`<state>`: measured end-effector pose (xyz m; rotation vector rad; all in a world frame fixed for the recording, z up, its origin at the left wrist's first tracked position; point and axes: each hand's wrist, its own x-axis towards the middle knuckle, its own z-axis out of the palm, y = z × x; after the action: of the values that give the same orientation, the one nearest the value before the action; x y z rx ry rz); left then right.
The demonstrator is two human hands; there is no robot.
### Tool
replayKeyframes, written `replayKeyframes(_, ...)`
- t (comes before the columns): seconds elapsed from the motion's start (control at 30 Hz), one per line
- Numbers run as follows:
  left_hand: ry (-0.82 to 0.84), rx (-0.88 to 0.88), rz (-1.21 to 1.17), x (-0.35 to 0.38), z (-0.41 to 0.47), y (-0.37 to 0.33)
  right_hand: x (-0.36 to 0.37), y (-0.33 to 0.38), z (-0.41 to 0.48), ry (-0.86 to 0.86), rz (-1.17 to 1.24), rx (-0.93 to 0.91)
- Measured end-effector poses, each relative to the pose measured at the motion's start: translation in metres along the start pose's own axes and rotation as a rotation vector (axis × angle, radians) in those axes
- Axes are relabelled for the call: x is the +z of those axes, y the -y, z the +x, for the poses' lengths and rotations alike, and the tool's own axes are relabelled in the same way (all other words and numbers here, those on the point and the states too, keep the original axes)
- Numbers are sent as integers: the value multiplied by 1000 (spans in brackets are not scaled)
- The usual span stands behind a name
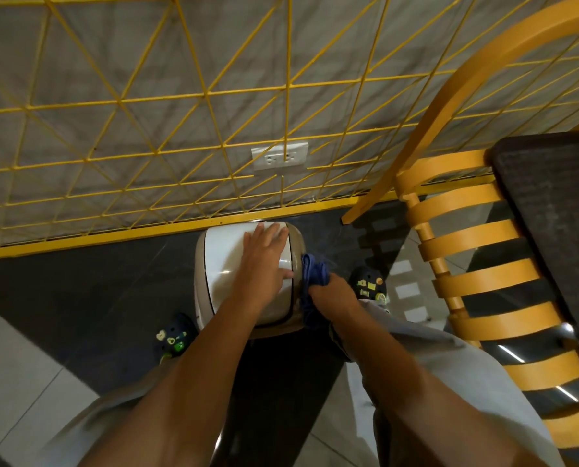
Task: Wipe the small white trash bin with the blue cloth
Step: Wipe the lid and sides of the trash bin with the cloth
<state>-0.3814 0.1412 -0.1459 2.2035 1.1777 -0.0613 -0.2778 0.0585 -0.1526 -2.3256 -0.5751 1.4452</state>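
Two hands work: our left hand (264,261) lies spread on the bin (224,264); our right hand (331,291) grips the cloth (311,269) against its right side.

A white trash bin (227,278) with a beige rim sits at centre, a blue cloth (313,269) at its right. Across the upper frame, a yellow wire grid (166,106) in triangles covers a grey wall. At right, an orange slatted chair (476,237); dark floor (79,281) below.
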Motion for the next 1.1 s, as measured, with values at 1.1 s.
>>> replayKeyframes(1.1,-366,-568,-1169,-81,-148,2,56,53,-131,370,430,-512)
